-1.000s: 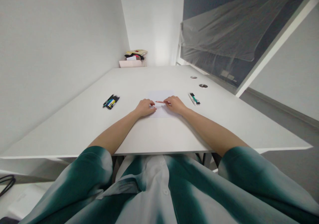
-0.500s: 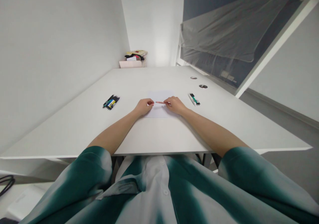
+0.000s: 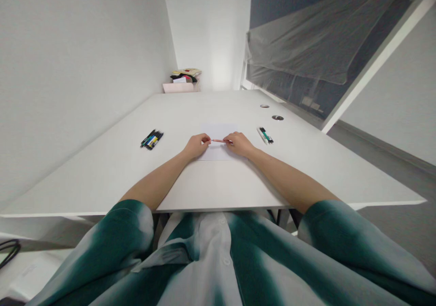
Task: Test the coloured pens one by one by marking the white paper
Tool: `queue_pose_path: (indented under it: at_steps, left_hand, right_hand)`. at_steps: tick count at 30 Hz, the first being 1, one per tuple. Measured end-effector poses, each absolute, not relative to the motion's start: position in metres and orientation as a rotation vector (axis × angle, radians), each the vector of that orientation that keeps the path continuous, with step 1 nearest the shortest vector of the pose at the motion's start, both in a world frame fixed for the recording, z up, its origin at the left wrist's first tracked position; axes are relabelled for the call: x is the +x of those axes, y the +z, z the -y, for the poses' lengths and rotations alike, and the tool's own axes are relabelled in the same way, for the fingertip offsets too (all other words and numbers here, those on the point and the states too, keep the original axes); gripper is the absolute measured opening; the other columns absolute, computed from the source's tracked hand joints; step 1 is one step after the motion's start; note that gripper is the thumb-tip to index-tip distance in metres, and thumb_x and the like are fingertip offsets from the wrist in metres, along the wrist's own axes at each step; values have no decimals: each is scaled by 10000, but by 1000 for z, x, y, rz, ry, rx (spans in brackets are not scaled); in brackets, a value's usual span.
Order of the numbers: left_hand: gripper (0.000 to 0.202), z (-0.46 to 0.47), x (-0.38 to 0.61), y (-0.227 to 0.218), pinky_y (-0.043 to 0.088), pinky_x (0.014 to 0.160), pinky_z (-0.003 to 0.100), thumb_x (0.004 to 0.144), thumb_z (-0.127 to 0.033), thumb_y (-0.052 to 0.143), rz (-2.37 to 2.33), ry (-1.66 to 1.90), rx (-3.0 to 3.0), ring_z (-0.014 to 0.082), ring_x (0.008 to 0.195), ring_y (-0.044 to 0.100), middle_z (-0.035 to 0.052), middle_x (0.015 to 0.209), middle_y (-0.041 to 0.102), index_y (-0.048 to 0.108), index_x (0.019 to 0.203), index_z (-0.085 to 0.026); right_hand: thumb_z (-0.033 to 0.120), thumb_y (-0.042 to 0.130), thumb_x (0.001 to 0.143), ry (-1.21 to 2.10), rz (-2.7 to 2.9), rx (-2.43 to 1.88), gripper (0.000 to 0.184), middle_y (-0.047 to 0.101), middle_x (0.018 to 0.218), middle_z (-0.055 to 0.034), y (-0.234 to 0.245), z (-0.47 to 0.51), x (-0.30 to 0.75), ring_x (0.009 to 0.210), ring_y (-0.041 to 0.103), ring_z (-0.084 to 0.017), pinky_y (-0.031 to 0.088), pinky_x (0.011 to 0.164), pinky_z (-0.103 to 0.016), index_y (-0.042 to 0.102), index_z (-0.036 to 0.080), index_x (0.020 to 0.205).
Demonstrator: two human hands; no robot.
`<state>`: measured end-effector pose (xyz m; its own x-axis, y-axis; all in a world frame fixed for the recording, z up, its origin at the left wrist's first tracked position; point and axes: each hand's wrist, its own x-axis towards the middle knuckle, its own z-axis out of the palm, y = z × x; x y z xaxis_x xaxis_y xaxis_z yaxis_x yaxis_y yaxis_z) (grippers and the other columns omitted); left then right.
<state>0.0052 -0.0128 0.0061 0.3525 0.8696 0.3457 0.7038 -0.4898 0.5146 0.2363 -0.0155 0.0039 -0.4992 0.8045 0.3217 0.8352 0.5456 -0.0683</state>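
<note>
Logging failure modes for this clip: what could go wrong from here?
1. The left hand has its fingertips right at the tip of the pink pen; if the tip is bare (too small to tell), ink might smear on them.
2. The right hand holds the pen over the white paper, so a slip could mark the sheet.

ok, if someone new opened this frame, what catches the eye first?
Probably the big dark panel, partly covered by see-through sheeting, upper right. Next, mid-table over white paper, the right hand holds a slim pink pen, its other end at the left hand. Then the bundle of dark, colour-banded pens to the left of the hands.
</note>
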Motion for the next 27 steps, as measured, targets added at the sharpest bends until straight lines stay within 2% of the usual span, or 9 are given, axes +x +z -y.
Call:
queue_pose_path:
  at_steps: [17,27]
  left_hand:
    - [187,16,7,7,503,887,339,846,-252,578,-1400,831,2378,196,858,674,58,921,747,706,956,-173]
    - [163,15,7,6,515,858,335,831,-264,595,-1333,880,2349,189,833,673,59,899,742,686,925,-166]
  right_hand:
    - [168,535,873,-105,2471,-1339,314,733,1045,-86,5,18,233,984,611,-226,403,857,-319,734,199,1113]
    - [103,500,861,66,2403,-1269,311,682,1048,-93,-1,18,232,891,627,-181,435,809,-268,703,162,1089]
